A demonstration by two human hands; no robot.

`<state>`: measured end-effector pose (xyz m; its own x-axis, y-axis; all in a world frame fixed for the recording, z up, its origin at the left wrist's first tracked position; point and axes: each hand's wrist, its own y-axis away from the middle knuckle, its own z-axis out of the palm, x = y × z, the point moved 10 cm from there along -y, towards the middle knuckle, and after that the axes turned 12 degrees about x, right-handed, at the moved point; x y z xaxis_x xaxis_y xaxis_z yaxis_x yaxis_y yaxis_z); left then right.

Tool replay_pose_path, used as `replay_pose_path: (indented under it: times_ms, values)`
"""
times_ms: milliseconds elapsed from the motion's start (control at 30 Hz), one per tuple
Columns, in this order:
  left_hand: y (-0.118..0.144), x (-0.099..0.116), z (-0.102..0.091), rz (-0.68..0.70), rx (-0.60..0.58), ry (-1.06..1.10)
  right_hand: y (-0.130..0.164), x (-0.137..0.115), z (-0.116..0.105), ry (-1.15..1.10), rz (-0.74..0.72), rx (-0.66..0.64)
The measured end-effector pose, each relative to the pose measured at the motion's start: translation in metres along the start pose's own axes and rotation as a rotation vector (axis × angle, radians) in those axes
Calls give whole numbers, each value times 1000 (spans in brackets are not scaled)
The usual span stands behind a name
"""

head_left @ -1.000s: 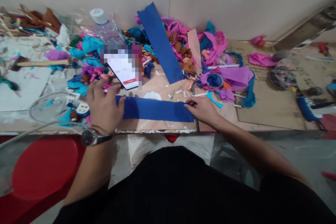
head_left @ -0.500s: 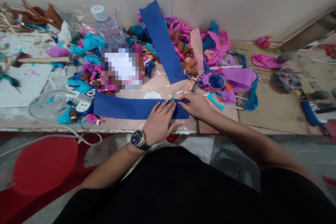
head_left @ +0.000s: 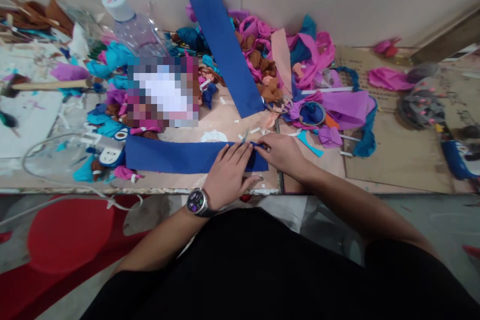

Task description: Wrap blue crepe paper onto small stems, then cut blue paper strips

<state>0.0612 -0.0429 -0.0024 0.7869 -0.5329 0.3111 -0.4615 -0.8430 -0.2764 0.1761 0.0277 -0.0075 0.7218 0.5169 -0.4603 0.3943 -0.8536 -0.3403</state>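
Note:
A long blue strip (head_left: 172,155), of paper or cloth, lies flat along the front of the table. My left hand (head_left: 230,172), with a watch on its wrist, rests flat on the strip's right part, fingers stretched out. At the strip's upper right edge my right hand (head_left: 279,155) has its thumb and index finger pinched together, close to the left fingertips. What the pinch holds is hidden; it may be the strip's edge. Behind, a second blue strip (head_left: 228,55) slants over a heap of coloured pieces, its lower end on the table.
Crumpled pink and purple pieces (head_left: 348,107) lie at the right on cardboard (head_left: 393,155). A clear bottle (head_left: 137,35) stands at the back left. A white power strip (head_left: 112,152) with a cable sits by the strip's left end. A red stool (head_left: 69,235) is below left.
The camera view has shifted a little. Both hands stay at nearly the same place on the blue strip, with the right fingers still pinched at its edge.

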Motion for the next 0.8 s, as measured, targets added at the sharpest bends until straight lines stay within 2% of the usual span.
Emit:
replay_pose_path:
  times_ms: [400, 633, 800]
  values:
    - [-6, 4, -1, 14, -46, -54, 3, 2, -8, 24, 29, 15]
    - [-9, 4, -3, 41, -83, -53, 6, -6, -2, 118, -53, -5]
    - [-10, 1, -8, 53, -93, -45, 7, -13, -3, 91, -125, -9]
